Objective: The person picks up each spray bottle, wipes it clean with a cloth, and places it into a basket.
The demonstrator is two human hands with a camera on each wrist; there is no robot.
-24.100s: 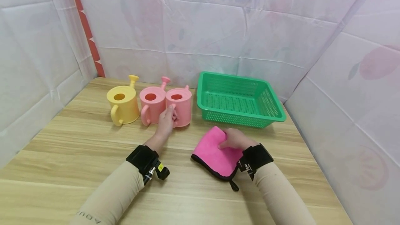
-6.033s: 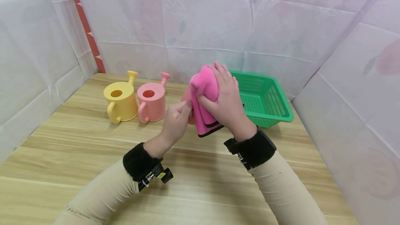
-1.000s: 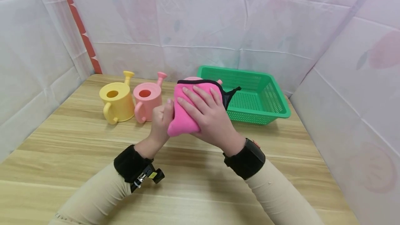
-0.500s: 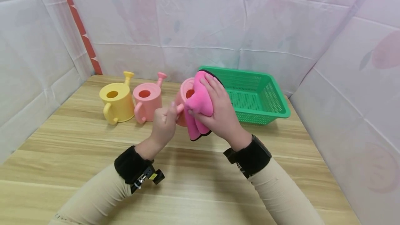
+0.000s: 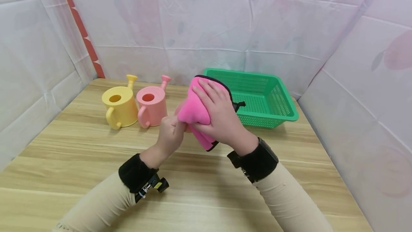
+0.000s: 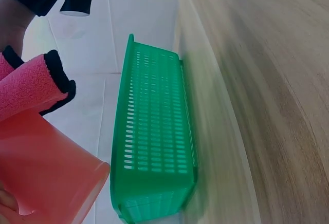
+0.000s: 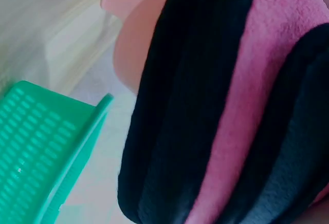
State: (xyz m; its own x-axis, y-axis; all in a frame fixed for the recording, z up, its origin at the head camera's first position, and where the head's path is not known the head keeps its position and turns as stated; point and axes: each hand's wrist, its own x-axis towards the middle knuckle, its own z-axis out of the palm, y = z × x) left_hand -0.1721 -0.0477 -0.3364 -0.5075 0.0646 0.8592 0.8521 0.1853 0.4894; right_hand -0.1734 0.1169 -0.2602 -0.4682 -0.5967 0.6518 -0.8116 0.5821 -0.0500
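In the head view my left hand (image 5: 170,135) grips the handle of a pink watering can, which the cloth mostly covers; the left wrist view shows the can's body (image 6: 46,165) raised off the table. Over the can lies a bright pink cloth (image 5: 196,106) with black edging, folded loosely. My right hand (image 5: 220,115) holds the cloth against the can, fingers spread over its top and thumb below. The cloth (image 7: 231,121) fills much of the right wrist view, with part of the can (image 7: 131,44) behind it.
A yellow watering can (image 5: 123,108) and another pink one (image 5: 154,106) stand side by side at the left. Behind and right of my hands is a green perforated basket (image 5: 273,119). A pale patterned curtain (image 5: 206,20) hangs behind the wooden table (image 5: 193,196).
Over the last second the right hand and cloth have shifted across the can and back. The can's opening, visible half a second ago, is covered now. The left hand keeps its grip on the handle.
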